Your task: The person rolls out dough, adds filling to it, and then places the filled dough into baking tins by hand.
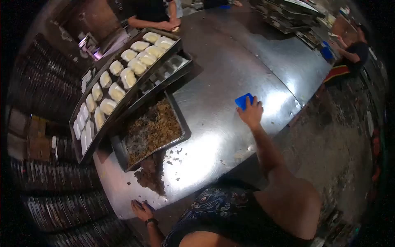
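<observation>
My right hand (251, 112) grips a flat blue plastic scraper (243, 101), pressed to the metal tabletop (210, 119). At the table's near left corner is my left hand (142, 211), wearing a dark wristband. Its fingers curl by a small dark bluish thing that I cannot make out. Beyond that hand, a smear of dark brown crumbs (150, 175) lies on the metal. A deep metal pan (187, 127) holds a crumbly brown mixture (154, 127).
A long tray (88, 154) of pale dough pieces (128, 78) rests tilted over another metal tray (187, 68). Across the table, a person's hands (169, 24) are near the tray. Another person (356, 53) works at far right beside stacked trays (284, 16). Racks (66, 177) line the left.
</observation>
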`<state>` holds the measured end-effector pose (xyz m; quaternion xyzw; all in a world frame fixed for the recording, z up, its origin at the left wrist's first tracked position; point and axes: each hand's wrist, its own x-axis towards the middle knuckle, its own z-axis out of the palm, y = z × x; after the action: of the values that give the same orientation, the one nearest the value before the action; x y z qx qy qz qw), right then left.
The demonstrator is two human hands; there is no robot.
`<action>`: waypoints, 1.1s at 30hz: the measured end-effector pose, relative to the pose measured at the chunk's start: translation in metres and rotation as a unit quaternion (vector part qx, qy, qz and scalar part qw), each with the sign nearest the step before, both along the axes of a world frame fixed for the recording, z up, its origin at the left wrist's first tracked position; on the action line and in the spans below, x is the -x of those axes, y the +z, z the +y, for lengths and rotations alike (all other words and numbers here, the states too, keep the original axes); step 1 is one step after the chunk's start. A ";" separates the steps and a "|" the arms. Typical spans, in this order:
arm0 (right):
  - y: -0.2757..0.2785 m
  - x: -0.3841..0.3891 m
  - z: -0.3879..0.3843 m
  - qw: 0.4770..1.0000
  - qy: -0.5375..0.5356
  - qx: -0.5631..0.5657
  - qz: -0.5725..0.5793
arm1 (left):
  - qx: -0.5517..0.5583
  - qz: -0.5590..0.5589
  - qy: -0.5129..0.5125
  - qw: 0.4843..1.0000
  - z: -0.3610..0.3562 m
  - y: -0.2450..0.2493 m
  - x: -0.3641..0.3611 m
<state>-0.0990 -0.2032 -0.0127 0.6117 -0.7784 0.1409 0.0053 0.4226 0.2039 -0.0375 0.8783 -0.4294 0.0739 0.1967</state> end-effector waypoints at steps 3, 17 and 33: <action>0.018 -0.019 -0.005 0.998 0.010 -0.056 -0.018 | -0.007 -0.008 0.005 1.000 -0.005 0.001 -0.008; 0.025 -0.217 0.094 0.942 0.167 0.137 -0.255 | 0.040 0.103 -0.123 0.986 0.011 0.022 -0.047; -0.018 -0.229 0.194 0.974 0.123 0.112 -0.151 | -0.157 0.103 -0.283 0.941 -0.015 0.031 -0.076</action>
<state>0.1303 -0.0091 -0.0303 0.6697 -0.6686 0.3175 -0.0610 0.4987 0.1886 -0.0062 0.7430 -0.6438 -0.1440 0.1128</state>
